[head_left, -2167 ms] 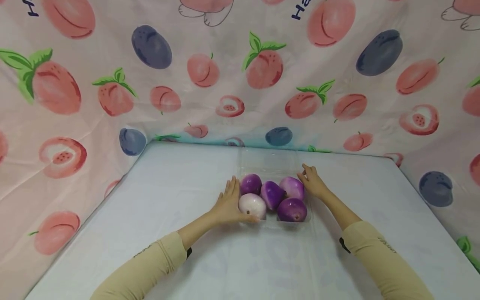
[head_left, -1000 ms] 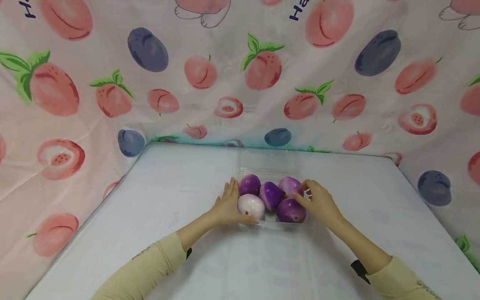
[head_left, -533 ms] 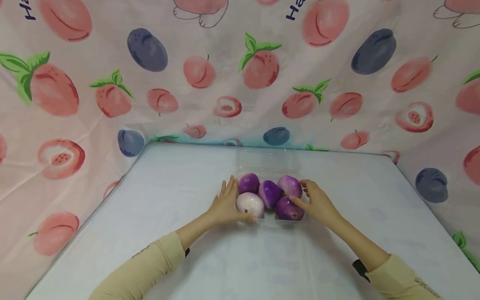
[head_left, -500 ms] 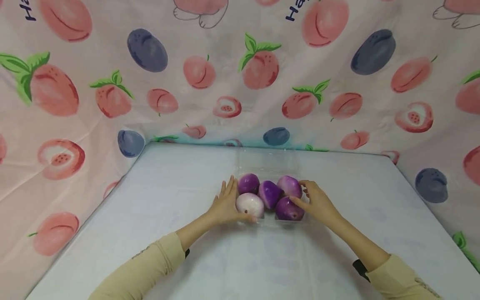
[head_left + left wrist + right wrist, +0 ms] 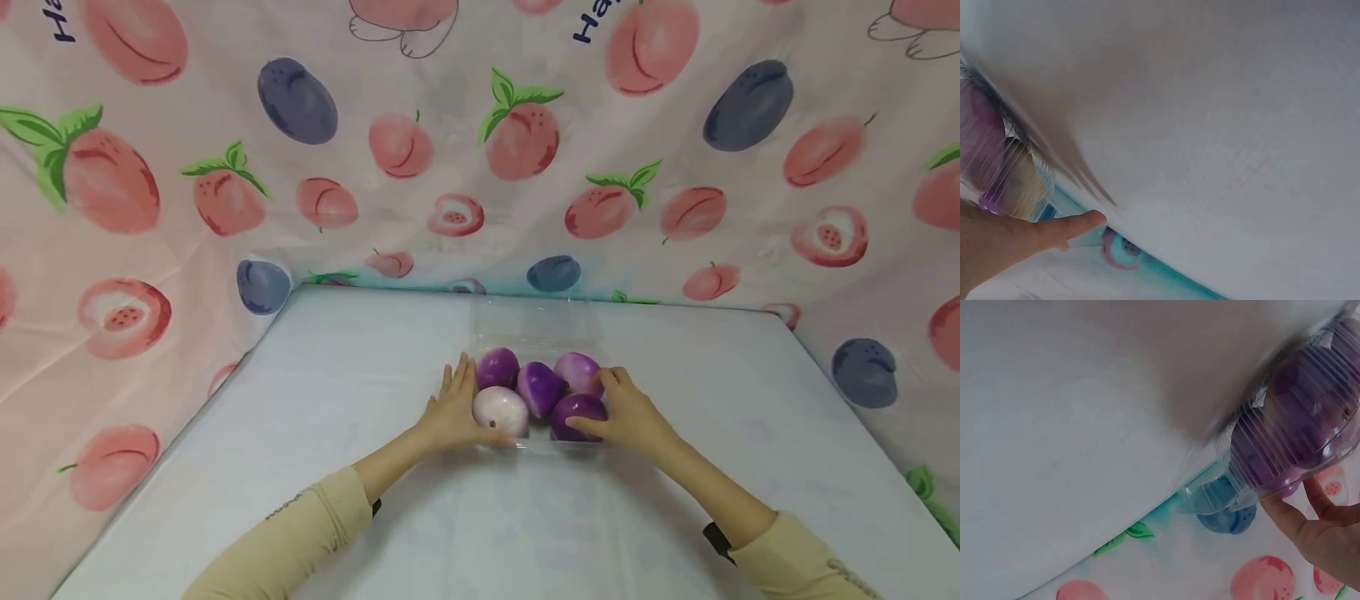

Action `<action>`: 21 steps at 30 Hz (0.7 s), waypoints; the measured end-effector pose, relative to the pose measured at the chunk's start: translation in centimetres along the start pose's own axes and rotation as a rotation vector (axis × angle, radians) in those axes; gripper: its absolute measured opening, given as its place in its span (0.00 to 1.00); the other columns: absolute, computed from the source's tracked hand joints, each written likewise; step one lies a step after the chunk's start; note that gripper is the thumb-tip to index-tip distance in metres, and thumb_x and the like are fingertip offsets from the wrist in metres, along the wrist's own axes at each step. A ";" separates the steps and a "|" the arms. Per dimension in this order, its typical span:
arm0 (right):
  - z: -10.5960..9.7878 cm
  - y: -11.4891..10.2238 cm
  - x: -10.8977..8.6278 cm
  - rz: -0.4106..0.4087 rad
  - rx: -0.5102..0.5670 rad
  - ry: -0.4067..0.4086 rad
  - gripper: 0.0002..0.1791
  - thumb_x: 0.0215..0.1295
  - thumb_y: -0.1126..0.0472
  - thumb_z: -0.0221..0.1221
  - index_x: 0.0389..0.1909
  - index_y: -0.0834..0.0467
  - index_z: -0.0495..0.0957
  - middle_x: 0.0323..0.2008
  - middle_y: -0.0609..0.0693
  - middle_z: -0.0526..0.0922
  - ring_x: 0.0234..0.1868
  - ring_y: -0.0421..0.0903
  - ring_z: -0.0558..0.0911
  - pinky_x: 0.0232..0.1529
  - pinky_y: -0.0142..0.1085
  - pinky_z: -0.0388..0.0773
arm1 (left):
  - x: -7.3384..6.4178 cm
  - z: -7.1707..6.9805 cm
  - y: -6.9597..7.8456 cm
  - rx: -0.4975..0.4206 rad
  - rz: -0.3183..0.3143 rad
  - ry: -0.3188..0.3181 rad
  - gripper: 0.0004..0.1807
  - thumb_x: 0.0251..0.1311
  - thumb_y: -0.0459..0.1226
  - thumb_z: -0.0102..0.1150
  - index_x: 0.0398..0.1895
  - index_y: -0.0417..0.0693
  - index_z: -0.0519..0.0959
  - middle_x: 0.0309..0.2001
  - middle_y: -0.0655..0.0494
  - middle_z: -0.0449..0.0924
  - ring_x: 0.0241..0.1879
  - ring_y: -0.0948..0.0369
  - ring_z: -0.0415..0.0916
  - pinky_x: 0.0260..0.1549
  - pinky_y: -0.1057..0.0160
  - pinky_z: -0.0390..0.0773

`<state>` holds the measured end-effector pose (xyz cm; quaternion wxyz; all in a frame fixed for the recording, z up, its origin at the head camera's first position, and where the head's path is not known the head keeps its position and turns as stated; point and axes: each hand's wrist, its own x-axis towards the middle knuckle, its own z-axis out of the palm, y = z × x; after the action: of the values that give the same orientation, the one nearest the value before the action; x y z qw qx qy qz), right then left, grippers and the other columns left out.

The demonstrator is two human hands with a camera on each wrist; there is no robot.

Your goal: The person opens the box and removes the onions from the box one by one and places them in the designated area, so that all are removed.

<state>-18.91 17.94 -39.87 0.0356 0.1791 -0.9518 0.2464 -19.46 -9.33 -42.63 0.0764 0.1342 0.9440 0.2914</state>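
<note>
Pale, fruit-printed cloth backdrop (image 5: 450, 137); white tabletop (image 5: 517, 517). On it, an open clear plastic box (image 5: 538, 432), lid (image 5: 534, 319) to the far side. Left hand (image 5: 452, 422): fingers straight along the box's left side. Right hand (image 5: 634, 422): fingers bent at its right side; grip cannot be told. Inside: four glossy purple rounded objects (image 5: 540, 389); near left, one glossy white oval object (image 5: 500, 409).

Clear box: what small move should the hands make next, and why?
Perhaps the right hand should gently settle the front-right purple piece: its thumb lies across it, the left hand rests against the clear box, and the lid lies open behind.
</note>
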 end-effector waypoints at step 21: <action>1.8 -1.8 0.2 -0.012 -0.170 0.046 0.50 0.42 0.42 0.72 0.50 0.80 0.66 0.54 0.81 0.68 0.48 0.69 0.78 0.46 0.54 0.79 | 0.0 -0.2 0.1 -0.015 0.004 -0.009 0.75 0.33 0.64 0.71 0.74 0.38 0.34 0.76 0.45 0.26 0.74 0.43 0.25 0.60 0.28 0.48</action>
<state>-18.44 15.56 -40.59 0.0738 0.1754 -0.9672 0.1685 -19.50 -9.39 -42.40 0.0810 0.1369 0.9412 0.2979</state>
